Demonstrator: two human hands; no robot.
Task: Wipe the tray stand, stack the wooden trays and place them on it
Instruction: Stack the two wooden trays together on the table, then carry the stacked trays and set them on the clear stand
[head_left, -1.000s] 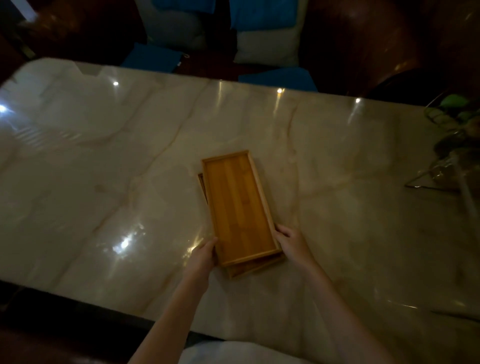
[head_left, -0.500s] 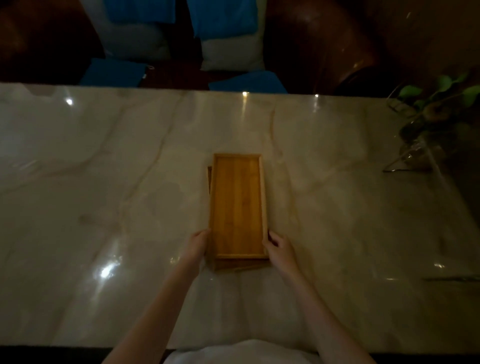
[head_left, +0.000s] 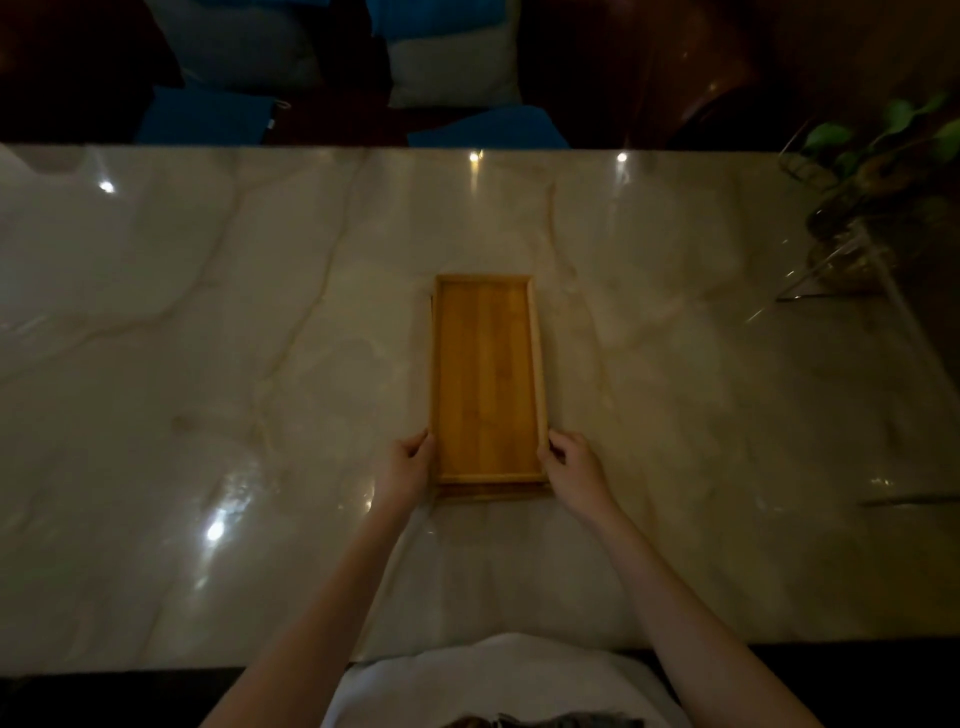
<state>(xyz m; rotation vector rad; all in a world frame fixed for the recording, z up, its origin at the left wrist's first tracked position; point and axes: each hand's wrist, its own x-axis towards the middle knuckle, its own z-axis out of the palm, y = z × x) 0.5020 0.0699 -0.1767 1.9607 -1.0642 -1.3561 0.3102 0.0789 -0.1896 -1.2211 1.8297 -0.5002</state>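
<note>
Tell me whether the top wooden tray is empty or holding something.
Empty. The top tray shows only bare wood inside its rim, resting on another tray, with the left hand and right hand at its sides.

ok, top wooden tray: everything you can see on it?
The top wooden tray is a long rectangle of warm, bamboo-like slats with a low raised rim, and it is empty. It lies flat, nearly squared on a lower tray whose edge peeks out at the near end and left side, on the marble table. The left hand and right hand touch its near corners.

Glossy marble table (head_left: 208, 364) bears stacked wooden trays (head_left: 485, 379) (perhaps two), centred.
</note>
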